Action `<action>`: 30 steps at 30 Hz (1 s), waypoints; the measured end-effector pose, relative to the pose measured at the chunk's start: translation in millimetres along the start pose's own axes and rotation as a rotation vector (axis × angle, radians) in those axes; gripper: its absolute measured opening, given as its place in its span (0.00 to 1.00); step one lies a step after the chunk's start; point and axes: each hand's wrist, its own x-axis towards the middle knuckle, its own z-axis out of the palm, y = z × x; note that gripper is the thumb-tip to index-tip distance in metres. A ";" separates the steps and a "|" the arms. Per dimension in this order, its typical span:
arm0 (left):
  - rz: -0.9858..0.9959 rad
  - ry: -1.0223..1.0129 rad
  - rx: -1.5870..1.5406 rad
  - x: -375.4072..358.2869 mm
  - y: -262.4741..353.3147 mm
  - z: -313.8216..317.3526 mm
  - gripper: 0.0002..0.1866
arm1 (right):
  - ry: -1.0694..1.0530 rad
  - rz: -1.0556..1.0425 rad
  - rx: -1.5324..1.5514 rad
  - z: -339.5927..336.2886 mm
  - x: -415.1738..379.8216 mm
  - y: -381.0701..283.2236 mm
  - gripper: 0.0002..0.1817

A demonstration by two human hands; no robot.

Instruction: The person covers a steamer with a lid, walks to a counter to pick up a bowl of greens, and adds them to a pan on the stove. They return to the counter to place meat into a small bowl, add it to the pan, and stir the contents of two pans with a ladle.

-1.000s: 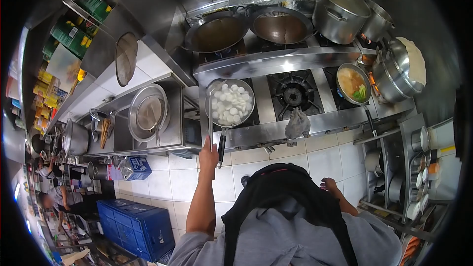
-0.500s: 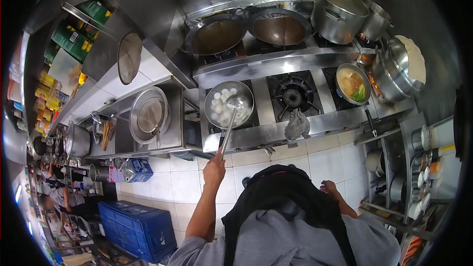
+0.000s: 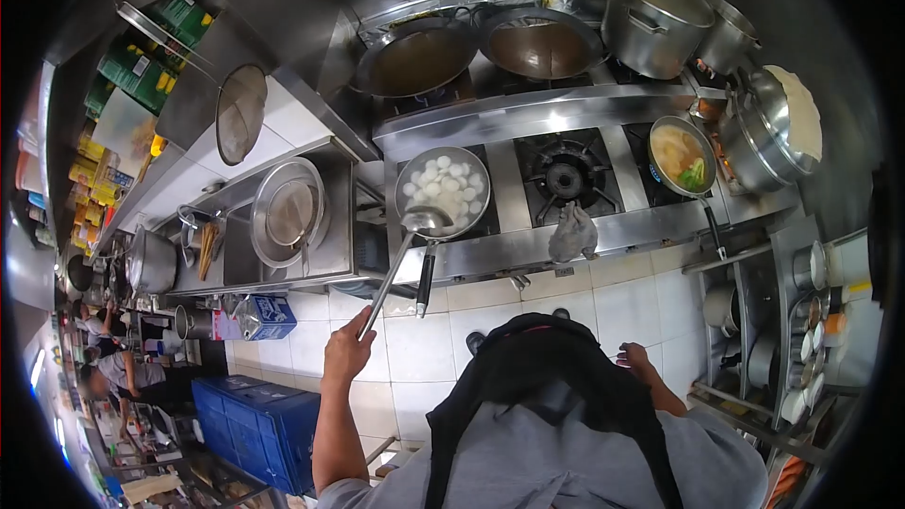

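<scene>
My left hand is wrapped round the long metal handle of a ladle. Its bowl is over the near left rim of a frying pan on the left burner. Round white balls lie in liquid across the pan. The pan's black handle points toward me, to the right of the ladle. My right hand hangs low by my right side, away from the stove, fingers loosely bent and a little apart, with nothing visible in them.
A grey cloth lies on the stove's front edge before the middle burner. Right of it sits a pan of soup with greens. Two woks and tall pots stand behind. Left is a sink with strainers; people work farther off.
My left hand has drawn the ladle toward me and left, from the middle of the pan to its near rim. The pan's black handle now shows. My right hand has hardly moved.
</scene>
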 end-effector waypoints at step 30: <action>0.169 0.314 -0.263 112.9 -18.8 121.1 0.27 | 0.076 -0.031 0.007 -6.9 -25.5 5.1 0.15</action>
